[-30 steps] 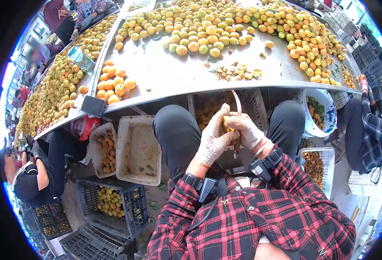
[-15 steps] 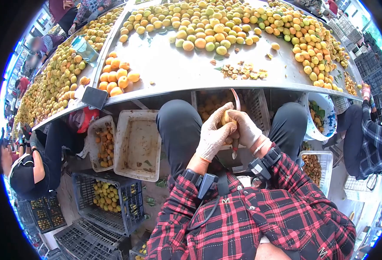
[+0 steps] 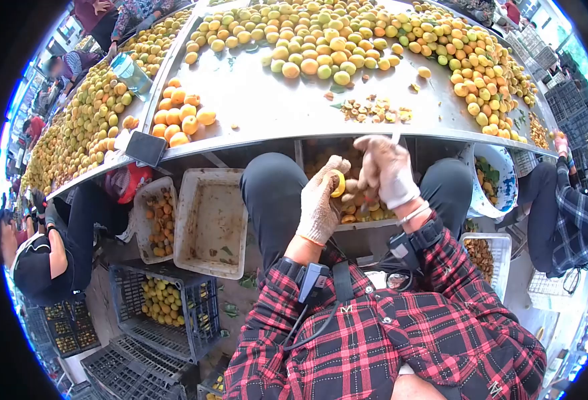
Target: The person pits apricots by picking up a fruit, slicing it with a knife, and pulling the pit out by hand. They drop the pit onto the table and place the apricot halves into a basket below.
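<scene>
My left hand, in a pale knitted glove, is closed around a cut apricot, whose yellow edge shows at the fingertips. To its right is my gloved right hand, raised near the table edge, with its fingers partly smeared by motion. A thin, pale knife blade sticks up above the right hand; the handle is hidden in the grip. Below both hands, between my knees, stands a crate of apricots. On the table edge ahead lie small brown apricot stones and scraps.
Heaps of apricots cover much of the metal table. A few larger orange apricots sit by a black box. To my left are a shallow tray and crates; to my right, a bucket. People sit on both sides.
My hands have come apart. The right hand has moved up and right with the knife, while the left keeps the apricot, its cut edge now showing.
</scene>
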`<state>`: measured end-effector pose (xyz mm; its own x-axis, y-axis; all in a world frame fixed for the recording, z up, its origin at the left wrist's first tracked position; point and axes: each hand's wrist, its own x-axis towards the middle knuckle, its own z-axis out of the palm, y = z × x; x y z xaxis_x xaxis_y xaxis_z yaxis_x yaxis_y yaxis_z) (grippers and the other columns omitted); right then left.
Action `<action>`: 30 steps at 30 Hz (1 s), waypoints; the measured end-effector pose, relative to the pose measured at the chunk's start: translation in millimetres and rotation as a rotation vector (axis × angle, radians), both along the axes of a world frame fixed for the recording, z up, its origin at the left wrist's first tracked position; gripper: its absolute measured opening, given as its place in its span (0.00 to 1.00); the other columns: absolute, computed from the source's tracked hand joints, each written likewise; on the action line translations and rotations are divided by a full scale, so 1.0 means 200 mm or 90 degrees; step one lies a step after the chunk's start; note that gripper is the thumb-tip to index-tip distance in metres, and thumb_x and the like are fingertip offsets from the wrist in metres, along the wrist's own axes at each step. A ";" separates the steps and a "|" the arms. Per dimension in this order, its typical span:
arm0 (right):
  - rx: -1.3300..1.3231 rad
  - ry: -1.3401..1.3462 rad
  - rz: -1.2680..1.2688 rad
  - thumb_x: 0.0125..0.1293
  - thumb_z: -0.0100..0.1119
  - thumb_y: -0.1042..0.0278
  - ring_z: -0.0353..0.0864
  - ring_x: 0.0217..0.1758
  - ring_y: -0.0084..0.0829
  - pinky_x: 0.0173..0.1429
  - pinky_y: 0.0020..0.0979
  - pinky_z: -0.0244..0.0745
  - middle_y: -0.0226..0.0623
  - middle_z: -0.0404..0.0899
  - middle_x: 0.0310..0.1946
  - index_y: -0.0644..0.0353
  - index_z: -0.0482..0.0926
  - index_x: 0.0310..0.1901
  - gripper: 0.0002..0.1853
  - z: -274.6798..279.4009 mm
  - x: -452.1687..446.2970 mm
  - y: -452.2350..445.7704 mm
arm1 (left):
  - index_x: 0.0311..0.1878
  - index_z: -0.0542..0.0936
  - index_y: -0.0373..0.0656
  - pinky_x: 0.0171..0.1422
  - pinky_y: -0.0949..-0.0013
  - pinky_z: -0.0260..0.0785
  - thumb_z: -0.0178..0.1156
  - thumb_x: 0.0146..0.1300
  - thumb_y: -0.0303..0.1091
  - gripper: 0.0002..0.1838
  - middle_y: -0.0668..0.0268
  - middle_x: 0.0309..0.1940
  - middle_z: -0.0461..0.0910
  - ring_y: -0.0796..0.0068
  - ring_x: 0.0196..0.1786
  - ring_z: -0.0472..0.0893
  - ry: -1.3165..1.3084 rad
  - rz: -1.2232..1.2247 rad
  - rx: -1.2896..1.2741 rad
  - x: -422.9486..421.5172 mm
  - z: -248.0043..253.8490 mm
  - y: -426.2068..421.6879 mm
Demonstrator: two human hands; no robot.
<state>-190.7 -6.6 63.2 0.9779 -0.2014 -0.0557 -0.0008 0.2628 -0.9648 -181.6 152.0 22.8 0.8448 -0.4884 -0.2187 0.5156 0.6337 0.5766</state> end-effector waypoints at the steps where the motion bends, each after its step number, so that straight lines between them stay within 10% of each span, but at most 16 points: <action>1: 0.075 0.008 -0.019 0.76 0.52 0.55 0.68 0.13 0.20 0.17 0.24 0.66 0.28 0.69 0.15 0.68 0.78 0.45 0.19 0.09 0.01 0.00 | 0.65 0.72 0.36 0.41 0.73 0.77 0.54 0.73 0.39 0.23 0.60 0.56 0.79 0.70 0.45 0.83 0.002 -0.002 0.001 0.01 -0.01 0.00; 4: 0.173 -0.129 -0.062 0.77 0.49 0.57 0.68 0.13 0.23 0.17 0.27 0.67 0.28 0.65 0.14 0.68 0.77 0.45 0.18 0.14 0.10 0.00 | 0.62 0.75 0.39 0.23 0.79 0.62 0.48 0.76 0.49 0.24 0.61 0.50 0.81 0.74 0.27 0.80 0.064 -0.038 0.049 0.00 0.00 -0.01; 12: 0.097 -0.148 -0.046 0.76 0.49 0.63 0.72 0.14 0.25 0.19 0.26 0.71 0.30 0.69 0.14 0.68 0.77 0.44 0.14 0.13 0.15 0.08 | 0.55 0.78 0.38 0.29 0.78 0.70 0.53 0.75 0.47 0.20 0.67 0.38 0.78 0.79 0.29 0.76 0.067 -0.102 0.047 -0.02 -0.04 0.02; 14: 0.091 -0.132 -0.029 0.76 0.49 0.64 0.72 0.14 0.24 0.19 0.26 0.71 0.30 0.69 0.14 0.68 0.77 0.43 0.14 0.13 0.14 0.09 | 0.49 0.79 0.38 0.35 0.74 0.74 0.53 0.74 0.47 0.19 0.68 0.36 0.77 0.79 0.32 0.78 -0.565 0.110 0.475 -0.02 -0.15 0.00; 17: 0.052 -0.128 0.000 0.75 0.51 0.66 0.69 0.14 0.21 0.19 0.23 0.67 0.30 0.70 0.15 0.68 0.79 0.41 0.13 0.12 0.11 0.12 | 0.46 0.78 0.38 0.39 0.72 0.75 0.56 0.72 0.46 0.17 0.68 0.36 0.77 0.79 0.34 0.78 -0.099 -0.012 0.270 0.00 -0.18 0.00; 21: 0.081 -0.094 0.085 0.74 0.54 0.63 0.63 0.13 0.17 0.17 0.23 0.59 0.26 0.67 0.14 0.68 0.79 0.39 0.14 0.12 0.11 0.13 | 0.45 0.78 0.39 0.38 0.72 0.74 0.57 0.71 0.45 0.16 0.69 0.36 0.77 0.80 0.34 0.78 -0.014 -0.015 0.174 -0.03 -0.12 0.00; 24: 0.109 -0.110 0.186 0.73 0.56 0.58 0.60 0.11 0.17 0.16 0.23 0.58 0.24 0.63 0.13 0.67 0.79 0.40 0.17 0.14 0.11 0.13 | 0.45 0.77 0.40 0.34 0.72 0.73 0.57 0.71 0.46 0.17 0.69 0.35 0.77 0.79 0.32 0.78 -0.170 -0.095 0.390 -0.01 -0.12 0.03; 26: 0.162 -0.136 0.257 0.71 0.58 0.51 0.57 0.09 0.16 0.14 0.22 0.55 0.22 0.60 0.11 0.64 0.79 0.39 0.19 0.17 0.11 0.13 | 0.45 0.76 0.41 0.26 0.74 0.69 0.55 0.73 0.49 0.18 0.67 0.33 0.78 0.77 0.29 0.78 -0.764 0.038 0.573 -0.02 -0.07 0.06; 30: 0.336 -0.189 0.273 0.72 0.56 0.49 0.53 0.09 0.16 0.13 0.22 0.55 0.19 0.55 0.11 0.62 0.78 0.39 0.20 0.12 0.15 0.11 | 0.47 0.76 0.40 0.21 0.77 0.63 0.52 0.74 0.49 0.19 0.65 0.32 0.79 0.76 0.24 0.76 -0.461 -0.075 0.363 -0.04 -0.09 0.06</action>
